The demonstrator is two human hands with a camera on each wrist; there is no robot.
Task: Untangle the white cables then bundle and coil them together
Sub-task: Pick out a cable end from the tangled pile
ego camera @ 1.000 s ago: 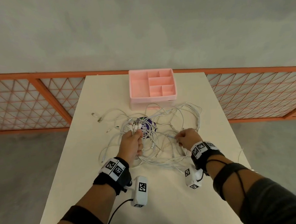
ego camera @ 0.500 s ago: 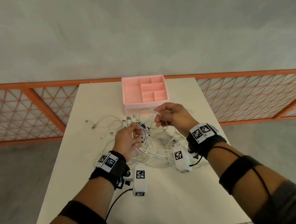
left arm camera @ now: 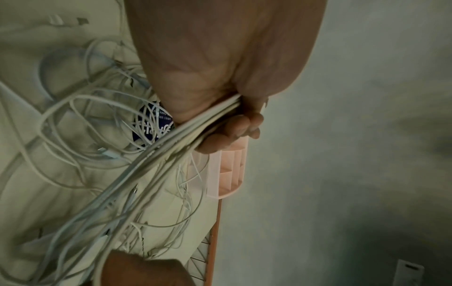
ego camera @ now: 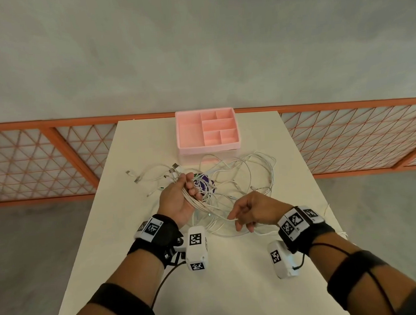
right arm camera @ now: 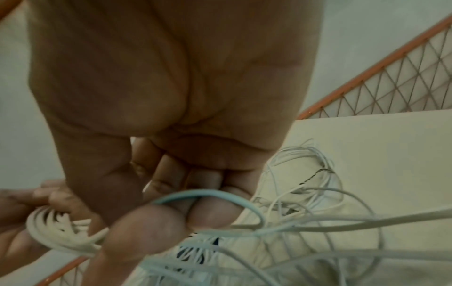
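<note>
Your left hand [ego camera: 180,198] grips the gathered white cables [ego camera: 230,180] mid-table; your right hand [ego camera: 251,212] has dropped from far to near, pinching one strand. Untangling's ongoing, most loops loose.

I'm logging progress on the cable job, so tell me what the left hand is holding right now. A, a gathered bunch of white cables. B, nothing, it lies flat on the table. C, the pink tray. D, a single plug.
A: the left hand grips a bunch of white cables, fingers curled round them; the pink tray sits apart.
</note>
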